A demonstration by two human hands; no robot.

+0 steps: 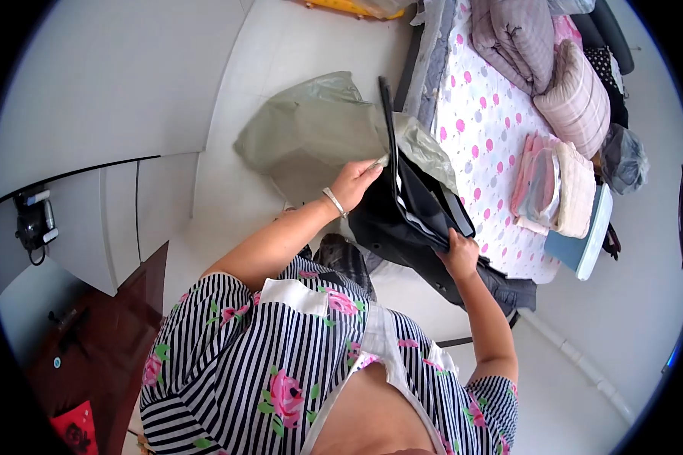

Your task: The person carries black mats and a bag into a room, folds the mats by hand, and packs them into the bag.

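A black bag (387,227) hangs in front of me beside the bed, its mouth gaping and a light strip showing inside. My left hand (355,186), with a bracelet at the wrist, is closed at the bag's left edge, where the rim of a grey-green plastic bag (303,125) also meets the fingers. My right hand (459,255) grips the black bag's rim on the right side. The plastic bag spreads out beyond the left hand, and part of it shows behind the black bag. What lies deep inside the black bag is hidden.
A bed (463,95) with a pink-dotted sheet stands at the right, bearing rolled quilts (573,95) and folded cloths (573,189). A light-blue box (584,235) sits at its corner. White cabinets (114,83) line the left, above a dark red surface (106,334).
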